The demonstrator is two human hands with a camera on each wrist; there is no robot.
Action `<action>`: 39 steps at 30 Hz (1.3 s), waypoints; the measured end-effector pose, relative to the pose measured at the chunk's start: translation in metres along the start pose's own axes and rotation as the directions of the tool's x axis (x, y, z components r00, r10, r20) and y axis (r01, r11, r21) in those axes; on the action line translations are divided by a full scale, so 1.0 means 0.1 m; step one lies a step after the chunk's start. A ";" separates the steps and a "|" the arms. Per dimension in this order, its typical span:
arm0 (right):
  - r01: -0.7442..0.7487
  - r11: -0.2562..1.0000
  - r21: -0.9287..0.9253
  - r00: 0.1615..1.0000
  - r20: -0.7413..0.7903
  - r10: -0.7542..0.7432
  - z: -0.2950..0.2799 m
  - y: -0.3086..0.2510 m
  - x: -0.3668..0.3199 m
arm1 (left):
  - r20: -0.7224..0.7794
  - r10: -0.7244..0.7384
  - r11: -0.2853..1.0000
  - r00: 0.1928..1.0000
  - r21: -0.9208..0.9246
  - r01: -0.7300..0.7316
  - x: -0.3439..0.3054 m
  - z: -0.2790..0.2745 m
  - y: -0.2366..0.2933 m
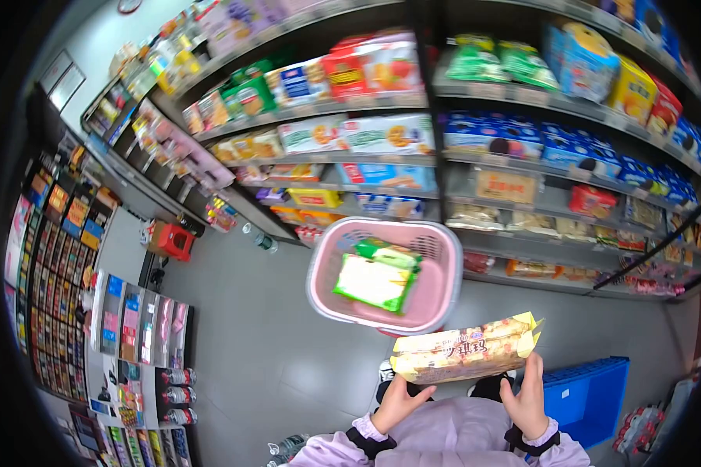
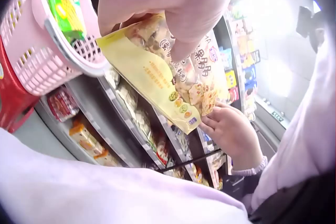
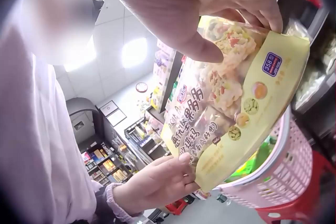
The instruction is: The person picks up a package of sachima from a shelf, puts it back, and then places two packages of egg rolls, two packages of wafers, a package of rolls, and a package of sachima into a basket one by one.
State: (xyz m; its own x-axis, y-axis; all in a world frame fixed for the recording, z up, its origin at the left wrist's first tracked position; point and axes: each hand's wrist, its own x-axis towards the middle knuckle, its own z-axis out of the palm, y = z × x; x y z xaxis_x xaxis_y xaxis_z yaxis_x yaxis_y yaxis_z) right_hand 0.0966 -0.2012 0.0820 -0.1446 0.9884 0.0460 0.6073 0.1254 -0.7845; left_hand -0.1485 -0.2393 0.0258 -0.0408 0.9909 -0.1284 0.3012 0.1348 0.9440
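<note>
A long yellow bag of pastries (image 1: 467,348) with a clear window and brown print lies crosswise between my two hands, in front of my body. My left hand (image 1: 399,405) holds its left end, and the left wrist view shows that thumb (image 2: 185,48) over the front. At the opposite end my right hand (image 1: 528,397) grips the bag, thumb (image 3: 207,49) on the face and fingers behind the top edge. Beyond the bag stands a pink basket (image 1: 319,292) with green snack packs (image 1: 375,276) inside.
Shelves (image 1: 483,89) full of packaged snacks rise ahead. A blue crate (image 1: 592,397) sits on the floor to my right. The basket rests on a red stool (image 3: 304,195). To the left are a red stool (image 1: 173,240), a display counter (image 1: 136,319) and grey floor (image 1: 241,335).
</note>
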 end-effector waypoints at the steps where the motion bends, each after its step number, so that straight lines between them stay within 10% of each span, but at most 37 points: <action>1: 0.006 1.000 0.008 1.000 0.010 -0.006 0.22 -0.18 0.01 | -0.027 -0.027 0.999 0.999 0.022 0.028 -0.05 -0.27 -0.08; 4: -0.034 0.988 0.154 0.997 0.074 0.023 0.82 -0.63 0.07 | -0.105 -0.149 0.986 0.983 0.056 0.156 -0.27 -1.03 -0.25; 8: -0.071 0.881 0.468 0.992 0.126 0.013 1.50 -1.13 0.22 | -0.291 0.137 0.989 0.947 0.098 -0.113 -0.32 -1.88 -0.41; 17: -0.147 0.683 0.716 0.982 0.191 0.011 2.01 -1.85 0.48 | -0.200 0.190 0.979 0.961 0.115 -0.169 -0.30 -2.88 -0.68; 23: -0.076 0.709 0.701 0.976 0.198 -0.091 2.09 -2.00 0.68 | -0.234 0.042 0.961 0.971 -0.256 -0.104 -0.18 -3.12 -0.45; 39: -0.141 0.769 0.623 0.854 0.470 -0.223 3.05 -2.51 1.34 | -0.425 -0.053 0.971 0.904 -0.234 -0.053 -0.27 -4.04 -0.70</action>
State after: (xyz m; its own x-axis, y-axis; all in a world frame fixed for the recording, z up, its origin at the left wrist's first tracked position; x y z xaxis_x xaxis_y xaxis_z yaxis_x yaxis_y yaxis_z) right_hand -0.3133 -0.1263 0.0965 -0.6259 0.7762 -0.0759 0.0010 -0.0965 -0.9953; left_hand -0.5531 -0.2751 0.0857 -0.4573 0.8886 -0.0368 0.0720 0.0782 0.9943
